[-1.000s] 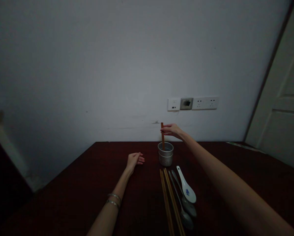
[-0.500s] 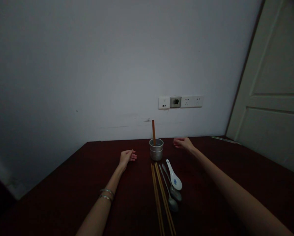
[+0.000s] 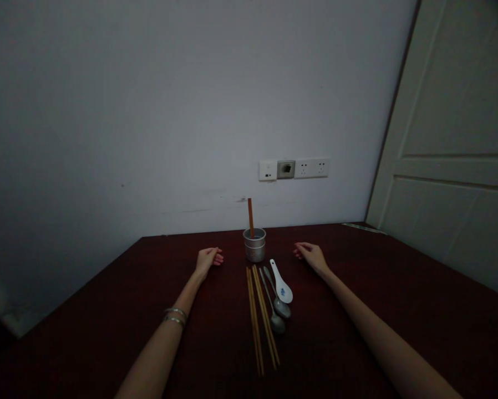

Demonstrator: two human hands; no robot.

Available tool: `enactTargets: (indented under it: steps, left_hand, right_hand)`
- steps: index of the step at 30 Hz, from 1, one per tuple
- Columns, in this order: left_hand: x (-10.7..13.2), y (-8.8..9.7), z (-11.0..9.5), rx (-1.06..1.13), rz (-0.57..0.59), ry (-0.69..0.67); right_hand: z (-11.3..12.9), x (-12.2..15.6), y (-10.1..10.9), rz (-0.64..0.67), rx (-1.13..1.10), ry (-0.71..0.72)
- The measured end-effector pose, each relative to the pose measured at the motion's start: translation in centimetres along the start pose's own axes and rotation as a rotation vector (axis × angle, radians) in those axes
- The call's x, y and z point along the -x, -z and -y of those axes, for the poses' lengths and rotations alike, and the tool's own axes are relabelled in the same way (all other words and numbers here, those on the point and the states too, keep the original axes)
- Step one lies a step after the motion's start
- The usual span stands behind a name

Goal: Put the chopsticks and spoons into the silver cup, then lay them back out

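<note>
Left hand (image 3: 208, 259) and right hand (image 3: 310, 256) sat either side of the metal cup (image 3: 255, 252), fingers loosely half-curled, holding nothing as far as the dim light showed. Reddish chopsticks (image 3: 250, 217) stood nearly upright inside it, apart from all fingers.

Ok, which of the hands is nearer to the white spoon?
Right. The right hand is to the right of the white spoon, near its handle end but apart from it; the left hand is farther off to its left, past the lying chopsticks.

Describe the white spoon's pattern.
The white spoon has a small blue motif, clearest in the head view.
</note>
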State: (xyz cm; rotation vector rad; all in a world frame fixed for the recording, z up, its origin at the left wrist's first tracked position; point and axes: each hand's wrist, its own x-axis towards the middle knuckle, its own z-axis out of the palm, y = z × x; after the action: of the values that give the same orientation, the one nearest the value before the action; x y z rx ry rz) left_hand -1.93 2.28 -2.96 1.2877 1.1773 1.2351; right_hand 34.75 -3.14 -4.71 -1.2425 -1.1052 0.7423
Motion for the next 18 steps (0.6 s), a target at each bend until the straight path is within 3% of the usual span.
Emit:
enactTargets:
  steps: [13, 18]
  left_hand:
    - [1.1, -0.4, -1.0, -0.074, -0.006, -0.020]
    - [2.6, -1.3, -2.8, -0.327, 0.052, 0.027]
  right_hand:
    - [0.6, 0.5, 0.4, 0.007, 0.013, 0.024]
    - [0.2, 0.2, 0.3, 0.027, 0.053, 0.023]
